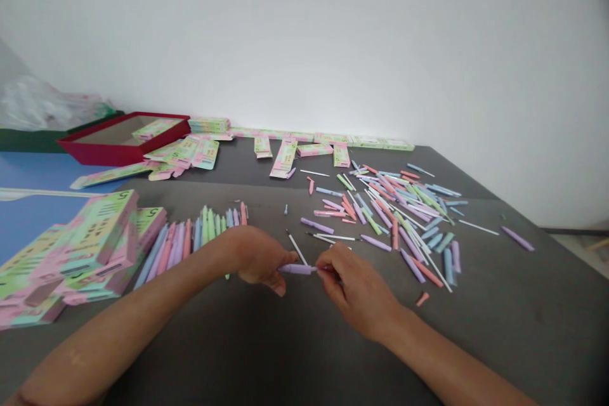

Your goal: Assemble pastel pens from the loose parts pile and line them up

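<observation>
My left hand [259, 258] is closed around the left end of a purple pen barrel [295, 269], which lies level just above the grey table [499, 317]. My right hand [351, 285] pinches the barrel's right end, where a thin white tip shows between the fingers. Behind my left hand lies a row of assembled pastel pens [190, 238]. To the right is a loose scatter of pastel pen parts and white refills [399, 209].
A stack of pastel printed boxes [80, 247] sits at the left. A red tray [124, 136] stands at the back left with flat boxes [285, 155] strewn along the wall. A lone purple barrel [517, 238] lies far right.
</observation>
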Demonstrator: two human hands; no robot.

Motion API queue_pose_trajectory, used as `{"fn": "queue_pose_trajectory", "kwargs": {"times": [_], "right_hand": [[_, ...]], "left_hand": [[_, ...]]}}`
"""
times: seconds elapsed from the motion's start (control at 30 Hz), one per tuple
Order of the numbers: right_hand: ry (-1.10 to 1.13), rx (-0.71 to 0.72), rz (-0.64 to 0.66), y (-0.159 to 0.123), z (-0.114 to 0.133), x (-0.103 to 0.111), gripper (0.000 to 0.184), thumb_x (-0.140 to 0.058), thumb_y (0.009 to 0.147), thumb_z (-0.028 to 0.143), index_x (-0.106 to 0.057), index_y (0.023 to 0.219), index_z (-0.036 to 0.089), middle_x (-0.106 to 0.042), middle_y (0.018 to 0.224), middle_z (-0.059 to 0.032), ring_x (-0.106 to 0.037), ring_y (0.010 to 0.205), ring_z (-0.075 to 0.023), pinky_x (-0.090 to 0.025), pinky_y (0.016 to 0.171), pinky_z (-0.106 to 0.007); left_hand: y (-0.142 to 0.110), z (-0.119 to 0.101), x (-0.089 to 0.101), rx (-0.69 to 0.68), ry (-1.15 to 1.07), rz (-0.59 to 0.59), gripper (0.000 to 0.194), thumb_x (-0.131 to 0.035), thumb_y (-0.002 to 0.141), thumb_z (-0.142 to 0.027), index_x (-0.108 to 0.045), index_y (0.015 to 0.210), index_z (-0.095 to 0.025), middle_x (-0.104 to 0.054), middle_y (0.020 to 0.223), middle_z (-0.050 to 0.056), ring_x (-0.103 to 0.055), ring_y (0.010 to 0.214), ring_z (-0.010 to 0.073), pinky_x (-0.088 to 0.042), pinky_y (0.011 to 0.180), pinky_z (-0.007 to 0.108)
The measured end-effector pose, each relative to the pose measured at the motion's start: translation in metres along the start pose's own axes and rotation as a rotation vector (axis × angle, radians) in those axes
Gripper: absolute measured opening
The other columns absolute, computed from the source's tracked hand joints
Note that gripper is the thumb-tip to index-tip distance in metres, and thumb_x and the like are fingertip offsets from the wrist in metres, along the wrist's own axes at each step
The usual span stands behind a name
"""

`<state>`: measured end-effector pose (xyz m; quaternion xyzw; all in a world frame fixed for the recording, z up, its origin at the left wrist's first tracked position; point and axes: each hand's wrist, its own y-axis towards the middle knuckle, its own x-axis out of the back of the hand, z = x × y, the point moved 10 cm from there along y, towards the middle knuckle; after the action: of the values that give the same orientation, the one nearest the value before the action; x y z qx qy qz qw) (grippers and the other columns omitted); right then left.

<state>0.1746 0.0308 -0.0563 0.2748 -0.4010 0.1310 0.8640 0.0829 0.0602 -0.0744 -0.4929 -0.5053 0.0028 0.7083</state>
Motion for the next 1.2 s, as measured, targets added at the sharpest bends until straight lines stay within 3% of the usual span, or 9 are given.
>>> {"fn": "queue_pose_trajectory", "kwargs": {"times": [0.53, 1.0, 1.2], "right_hand": [[0.141, -0.013, -0.007, -0.002, -0.003, -0.007, 0.014, -0.050, 0.087, 0.008, -0.052, 0.095, 0.020, -0.054, 0.085, -0.0015, -0.051, 0.075, -0.0132, -0.039, 0.067, -0.025], [0.215, -0.058, 0.012, -0.001, -0.010, -0.009, 0.012, -0.053, 0.086, 0.012, -0.054, 0.095, 0.020, -0.057, 0.080, 0.0004, -0.052, 0.070, -0.0120, -0.039, 0.064, -0.023], [0.230, -0.076, 0.035, -0.002, -0.009, -0.008, 0.013, -0.051, 0.086, 0.012, -0.053, 0.094, 0.021, -0.057, 0.076, 0.0012, -0.052, 0.067, -0.0121, -0.038, 0.061, -0.023]], "left_hand": [[0.002, 0.001, -0.002, 0.014, 0.020, 0.004, 0.065, -0.060, 0.083, -0.046, -0.042, 0.141, -0.023, -0.071, 0.108, 0.016, -0.066, 0.096, 0.0344, -0.050, 0.069, 0.038], [0.000, -0.003, 0.000, -0.009, 0.005, -0.025, 0.055, -0.062, 0.082, -0.043, -0.052, 0.132, -0.023, -0.074, 0.094, 0.011, -0.068, 0.085, 0.0309, -0.049, 0.063, 0.033], [0.001, -0.004, -0.001, -0.026, -0.004, -0.007, 0.057, -0.061, 0.082, -0.044, -0.051, 0.134, -0.021, -0.073, 0.098, 0.015, -0.068, 0.086, 0.0340, -0.050, 0.063, 0.036]]}}
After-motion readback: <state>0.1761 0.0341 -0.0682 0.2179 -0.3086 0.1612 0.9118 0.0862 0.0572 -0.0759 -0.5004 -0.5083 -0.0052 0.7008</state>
